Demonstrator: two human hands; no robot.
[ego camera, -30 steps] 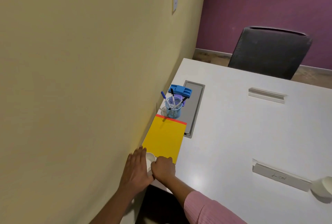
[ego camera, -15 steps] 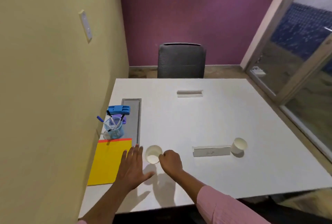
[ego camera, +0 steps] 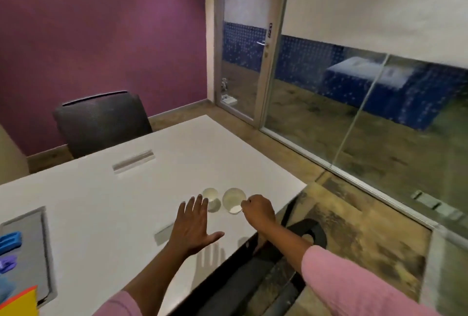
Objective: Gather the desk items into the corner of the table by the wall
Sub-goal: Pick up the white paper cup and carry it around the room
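— What do you have in front of you?

— I'm looking down at a white table (ego camera: 106,204). My right hand (ego camera: 258,210) is closed, its fingertips pinching the rim of a white paper cup (ego camera: 233,200), which I'm holding tilted so its open mouth faces me. Just to its left stands a second paper cup (ego camera: 211,199), upright on the tabletop, close to the first; I cannot tell whether the two touch.

— And the left hand?

— My left hand (ego camera: 193,225) is spread flat, fingers apart, thumb out to the right, holding nothing. Its fingertips sit just in front of the standing cup; the view is too blurred to tell whether they touch it. Its shadow falls on the table beneath it.

— Where's everything else?

— Well apart, at the far left edge of the view: a blue stapler (ego camera: 10,238) and a purple item (ego camera: 7,262) on the grey cable hatch (ego camera: 33,252), and the corner of a yellow folder (ego camera: 20,301) with an orange edge below them. A name plate (ego camera: 133,160) lies near the table's far side, in front of a dark office chair (ego camera: 101,120). Another grey plate (ego camera: 164,232) pokes out from under my left wrist. Both cups are near the table's right edge, beside the glass partition (ego camera: 354,103).
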